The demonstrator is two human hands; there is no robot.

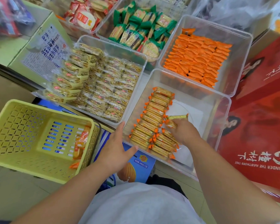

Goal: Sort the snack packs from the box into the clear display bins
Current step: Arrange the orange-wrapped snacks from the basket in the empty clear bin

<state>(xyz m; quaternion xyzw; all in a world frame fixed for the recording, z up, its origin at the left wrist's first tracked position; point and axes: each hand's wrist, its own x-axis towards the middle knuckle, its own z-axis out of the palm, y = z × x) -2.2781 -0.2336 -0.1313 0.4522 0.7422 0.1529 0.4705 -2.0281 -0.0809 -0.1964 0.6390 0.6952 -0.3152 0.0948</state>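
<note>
yellow lattice basket [23, 126], orange packs [199, 62], green-edged packs [136, 26], red box [257, 126]

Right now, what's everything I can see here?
clear bins: five, transparent, centre to top
red packs: many, red, top-left bin
green packs: many, green, top-middle bin
yellow packs: many, yellow, middle-left bin
orange packs: many, orange, right bin
cracker packs: many, orange-ended, nearest bin
basket: one, yellow, left, holding a few packs
red boxes: at least two, red, right edge
left hand: one, flat on nearest bin's corner
right hand: one, inside nearest bin, gripping a cracker pack
</note>
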